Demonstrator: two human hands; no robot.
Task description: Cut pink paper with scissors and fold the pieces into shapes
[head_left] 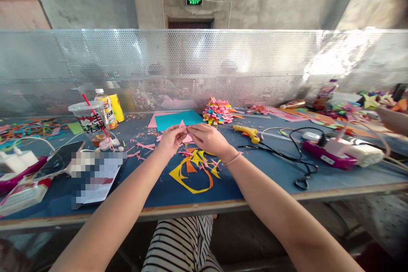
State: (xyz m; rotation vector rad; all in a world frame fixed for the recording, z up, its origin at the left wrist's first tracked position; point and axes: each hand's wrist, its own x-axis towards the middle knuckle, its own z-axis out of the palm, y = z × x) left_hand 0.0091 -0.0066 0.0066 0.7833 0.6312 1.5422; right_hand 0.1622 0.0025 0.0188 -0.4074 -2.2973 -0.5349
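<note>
Blue tabletop, yellow paper scraps nearby. Left hand, right hand both pinching small pink paper piece; best keep fingertips close, pressure light, edges aligned.

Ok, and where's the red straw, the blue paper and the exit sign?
Red straw (86, 100): head view, on its upper end.
Blue paper (166, 122): head view, on its left part.
Exit sign (194, 0): head view, middle of its face.
</note>
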